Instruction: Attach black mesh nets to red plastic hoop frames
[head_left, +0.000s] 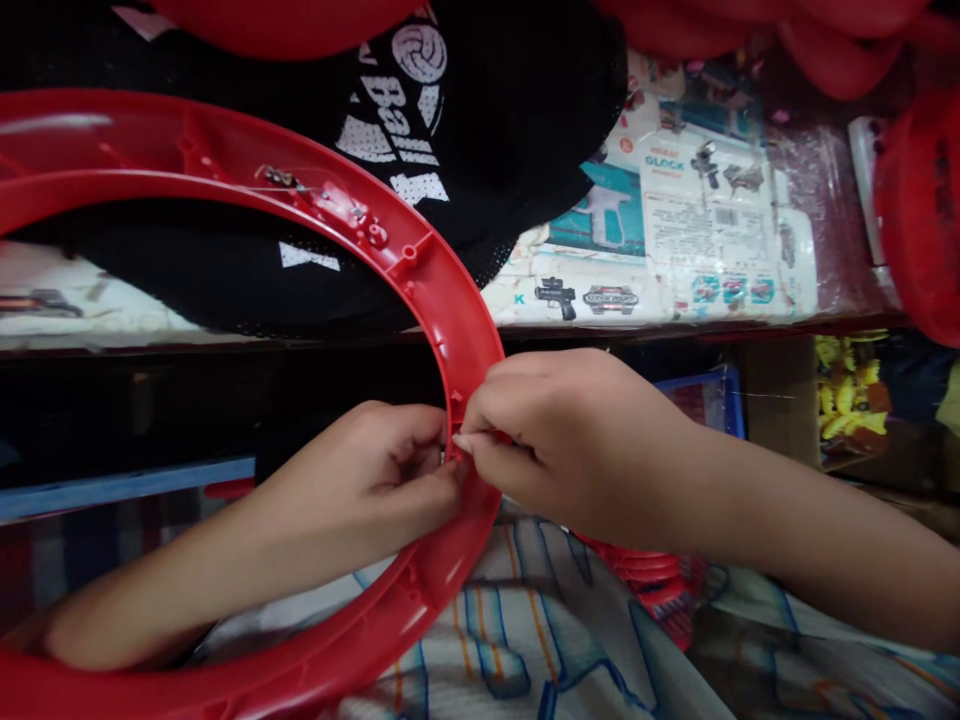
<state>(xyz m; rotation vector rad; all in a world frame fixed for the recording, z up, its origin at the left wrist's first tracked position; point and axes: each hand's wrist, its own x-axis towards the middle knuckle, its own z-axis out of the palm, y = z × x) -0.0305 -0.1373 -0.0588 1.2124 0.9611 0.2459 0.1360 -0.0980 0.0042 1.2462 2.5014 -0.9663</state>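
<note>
A large red plastic ring (469,325) with a hollow, ribbed channel faces up, its right side between my two hands. My left hand (397,460) reaches through the ring's opening and pinches its inner rim. Over the channel, my right hand (562,440) is closed, thumb and fingertip pressed together at the same spot. Whatever lies between those right fingertips is too small to make out. Farther up the channel sit small metal parts with thin wires (322,195), close to a red screw post (409,255).
Black fabric with white ball print (487,120) lies behind the ring on a printed toy-gun box (705,230). More red plastic pieces (930,220) are at the right and top. A carton of yellow parts (851,390) stands lower right. Patterned cloth (525,620) lies below.
</note>
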